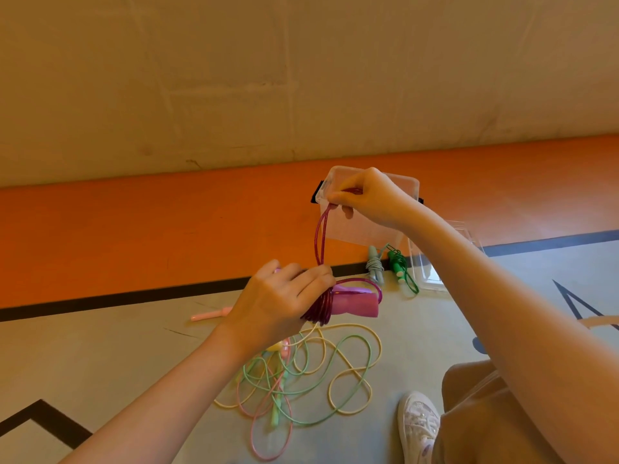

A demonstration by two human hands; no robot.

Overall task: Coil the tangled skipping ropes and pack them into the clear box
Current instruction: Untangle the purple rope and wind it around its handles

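Winding the purple rope round its handles, above the floor

Nearest, a loose tangle of thin, glossy pastel ropes (pixel 301 373) in yellow, green and pink sprawls on the grey floor (pixel 117 356). Just above it the left hand (pixel 278 299) curls tightly round the purple handles (pixel 355 304), which point right, with turns of the purple rope (pixel 320 242) bunched against its fingers. From there a doubled strand rises almost straight up to the right hand (pixel 371 195), whose fingers pinch its top loop; the next wrap likely turns on bringing that loop down across the handles. Farther, two bundled ropes, grey (pixel 375 266) and green (pixel 400 264), lie beside the clear box (pixel 407 184) and its lid (pixel 432 272), by the orange strip.
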